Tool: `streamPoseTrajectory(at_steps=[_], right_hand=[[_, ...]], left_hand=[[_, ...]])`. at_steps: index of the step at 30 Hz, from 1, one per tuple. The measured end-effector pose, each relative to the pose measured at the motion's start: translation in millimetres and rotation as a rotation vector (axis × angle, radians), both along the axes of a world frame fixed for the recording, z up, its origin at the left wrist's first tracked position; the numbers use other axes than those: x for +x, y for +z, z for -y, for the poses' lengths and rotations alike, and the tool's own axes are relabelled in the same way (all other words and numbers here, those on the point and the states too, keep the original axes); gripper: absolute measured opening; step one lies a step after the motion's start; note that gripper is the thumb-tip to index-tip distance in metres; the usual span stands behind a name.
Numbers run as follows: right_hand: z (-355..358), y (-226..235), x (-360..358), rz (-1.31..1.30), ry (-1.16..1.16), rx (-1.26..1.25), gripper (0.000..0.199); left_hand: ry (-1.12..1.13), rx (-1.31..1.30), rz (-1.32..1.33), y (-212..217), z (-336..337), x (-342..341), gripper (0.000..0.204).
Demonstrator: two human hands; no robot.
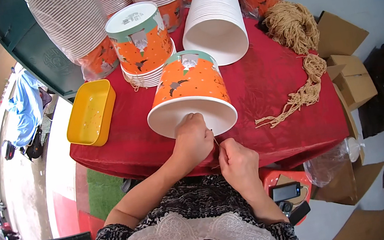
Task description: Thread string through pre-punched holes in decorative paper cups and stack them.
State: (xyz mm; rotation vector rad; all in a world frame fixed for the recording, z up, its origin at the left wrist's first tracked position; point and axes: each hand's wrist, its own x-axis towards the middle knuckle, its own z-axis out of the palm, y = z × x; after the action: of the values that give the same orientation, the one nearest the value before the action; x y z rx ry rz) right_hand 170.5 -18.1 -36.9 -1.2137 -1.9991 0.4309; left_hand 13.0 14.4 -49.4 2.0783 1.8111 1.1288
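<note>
An orange paper bucket [190, 87] with a green band and bat pictures lies on its side, its white mouth toward me. My left hand [193, 136] is closed at the lower rim, its fingers partly inside the mouth. What those fingers grip is hidden. Just below and to the right, my right hand [238, 160] pinches a short thin cord [216, 141], which runs up toward the rim beside my left thumb. A similar orange bucket [141, 42] stands upside down over white-rimmed ones behind, with a bit of tan cord hanging by them.
Nested white buckets [217, 29] lie at the back. Tall wrapped bucket stacks [70, 28] line the far edge. A yellow tray [91, 114] sits left on the red tablecloth [267, 82]. Tan cord bundles [292, 27] lie right. Cardboard boxes [352, 80] and a red stool [274, 177] flank the table.
</note>
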Motion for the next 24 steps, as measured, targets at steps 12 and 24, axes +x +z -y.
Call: streamPoseTrajectory(at_steps=[12, 24], right_hand=[[-5.8, 8.6, 10.7, -0.1, -0.057, -0.081, 0.013], [-47.4, 16.0, -3.7, -0.089, -0.109, -0.092, 0.024]], left_hand=[[0.049, -0.133, -0.013, 9.6, 0.9, 1.4, 0.011], [-0.278, 0.036, 0.092, 50.2, 49.7, -16.6, 0.004]])
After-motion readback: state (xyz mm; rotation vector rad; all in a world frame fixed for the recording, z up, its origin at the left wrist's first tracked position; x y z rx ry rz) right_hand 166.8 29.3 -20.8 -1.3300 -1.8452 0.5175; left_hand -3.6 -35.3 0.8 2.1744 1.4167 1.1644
